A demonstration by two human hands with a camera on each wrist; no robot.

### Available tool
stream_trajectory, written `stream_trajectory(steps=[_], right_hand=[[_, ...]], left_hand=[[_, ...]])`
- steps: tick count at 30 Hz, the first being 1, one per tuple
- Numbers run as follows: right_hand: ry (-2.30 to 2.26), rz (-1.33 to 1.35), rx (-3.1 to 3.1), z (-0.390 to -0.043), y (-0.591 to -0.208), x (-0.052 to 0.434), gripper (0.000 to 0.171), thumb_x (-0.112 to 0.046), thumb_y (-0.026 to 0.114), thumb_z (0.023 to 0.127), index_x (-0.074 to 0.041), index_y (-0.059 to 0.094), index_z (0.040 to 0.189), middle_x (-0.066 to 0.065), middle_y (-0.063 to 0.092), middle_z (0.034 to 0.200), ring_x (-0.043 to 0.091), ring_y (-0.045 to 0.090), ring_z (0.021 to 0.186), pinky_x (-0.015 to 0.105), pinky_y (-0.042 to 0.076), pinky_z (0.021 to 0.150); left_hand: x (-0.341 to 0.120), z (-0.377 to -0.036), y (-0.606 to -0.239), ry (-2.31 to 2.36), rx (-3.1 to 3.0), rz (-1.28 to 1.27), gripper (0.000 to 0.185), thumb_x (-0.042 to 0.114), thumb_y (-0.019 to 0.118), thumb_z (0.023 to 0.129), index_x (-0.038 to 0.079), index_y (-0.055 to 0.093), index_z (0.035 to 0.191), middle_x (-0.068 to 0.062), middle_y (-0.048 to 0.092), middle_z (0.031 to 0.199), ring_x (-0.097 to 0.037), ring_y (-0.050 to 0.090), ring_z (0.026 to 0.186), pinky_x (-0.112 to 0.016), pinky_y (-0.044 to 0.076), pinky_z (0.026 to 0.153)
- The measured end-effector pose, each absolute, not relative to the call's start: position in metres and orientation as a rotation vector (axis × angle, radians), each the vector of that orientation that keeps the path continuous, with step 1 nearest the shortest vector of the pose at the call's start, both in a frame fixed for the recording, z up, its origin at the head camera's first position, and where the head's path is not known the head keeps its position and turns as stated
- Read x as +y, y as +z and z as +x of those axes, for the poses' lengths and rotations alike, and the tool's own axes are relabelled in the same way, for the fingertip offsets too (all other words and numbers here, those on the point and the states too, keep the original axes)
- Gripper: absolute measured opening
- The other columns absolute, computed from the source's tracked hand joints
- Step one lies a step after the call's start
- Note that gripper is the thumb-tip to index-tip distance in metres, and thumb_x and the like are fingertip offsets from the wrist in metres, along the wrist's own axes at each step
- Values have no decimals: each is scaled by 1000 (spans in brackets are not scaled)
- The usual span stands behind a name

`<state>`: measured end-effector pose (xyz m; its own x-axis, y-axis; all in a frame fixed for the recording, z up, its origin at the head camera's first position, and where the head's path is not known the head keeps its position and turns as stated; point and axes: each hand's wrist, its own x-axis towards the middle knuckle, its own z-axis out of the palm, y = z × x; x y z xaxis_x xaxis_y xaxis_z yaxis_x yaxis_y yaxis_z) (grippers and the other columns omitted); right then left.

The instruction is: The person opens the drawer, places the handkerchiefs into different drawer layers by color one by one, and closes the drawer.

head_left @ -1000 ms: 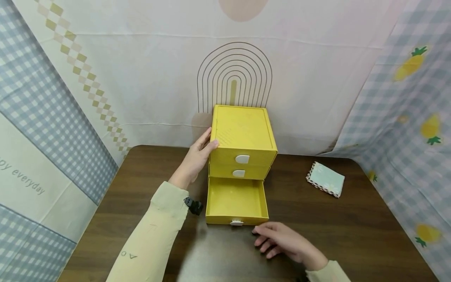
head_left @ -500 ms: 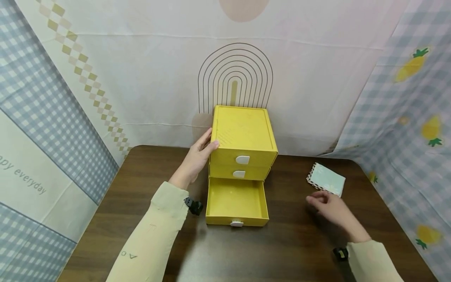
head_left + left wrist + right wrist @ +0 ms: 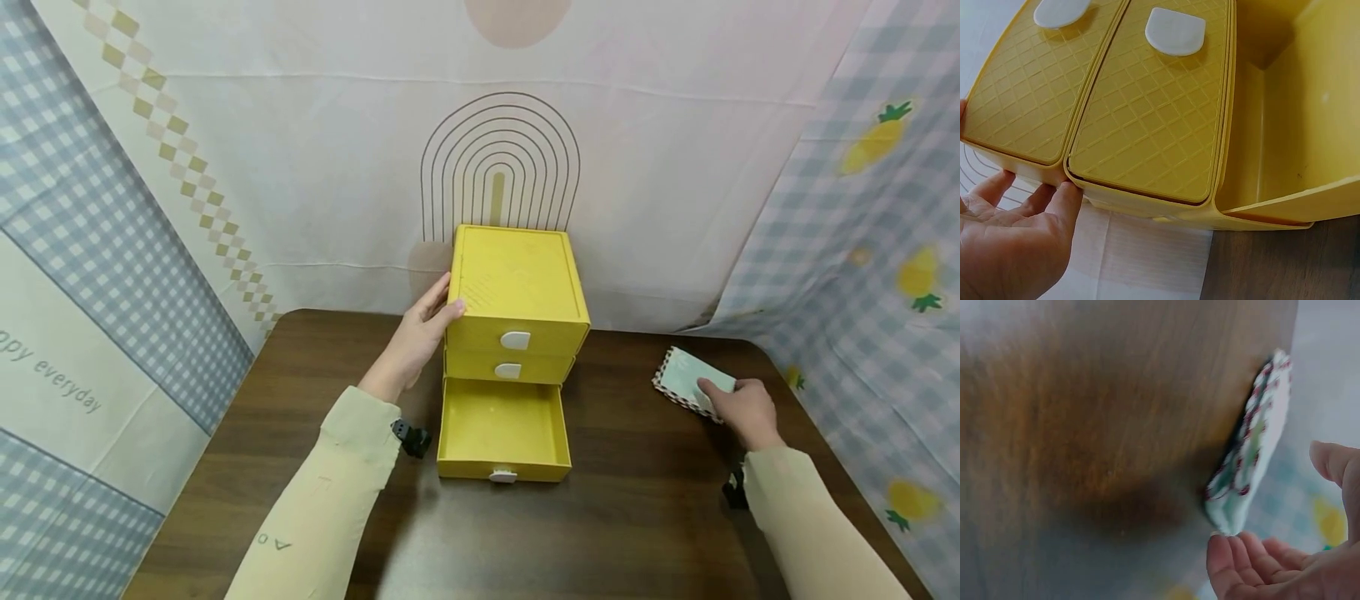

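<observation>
My left hand (image 3: 412, 337) rests against the left side of a yellow drawer cabinet (image 3: 517, 271), thumb at its top front corner. In the left wrist view, the fingertips (image 3: 1066, 194) touch the cabinet's side wall. The two upper drawers with white tabs are closed; the bottom drawer (image 3: 504, 421) is pulled out, with nothing visible inside. At the right, my right hand (image 3: 746, 410) is at the near right corner of a folded pale green cloth (image 3: 690, 375) with a checked edge. In the right wrist view, its fingertips meet the cloth's end while the thumb stands apart.
The cabinet and the cloth are on a dark brown wooden table (image 3: 615, 517). A pale printed curtain (image 3: 337, 167) hangs behind the table. Checked fabric (image 3: 862, 275) borders it on the right, and more checked cloth (image 3: 97, 167) hangs on the left.
My right hand has moved from in front of the open bottom drawer rightward to the folded cloth. The left hand, the cabinet and the drawer have stayed in place.
</observation>
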<state>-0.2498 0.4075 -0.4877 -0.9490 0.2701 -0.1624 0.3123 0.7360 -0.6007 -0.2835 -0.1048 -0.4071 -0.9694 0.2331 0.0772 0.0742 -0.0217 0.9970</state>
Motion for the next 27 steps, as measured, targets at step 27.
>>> stream_trajectory(steps=[27], right_hand=[[-874,760,2685,-276,-497,405,106,-55,61,86,29,19,135,49,23,131,61,34,113,64,38,87]], left_hand=[[-102,-264,-379,2129,2082,310,67,29,57,99,24,21,155,1,26,157,-13,24,141,-36,25,114]])
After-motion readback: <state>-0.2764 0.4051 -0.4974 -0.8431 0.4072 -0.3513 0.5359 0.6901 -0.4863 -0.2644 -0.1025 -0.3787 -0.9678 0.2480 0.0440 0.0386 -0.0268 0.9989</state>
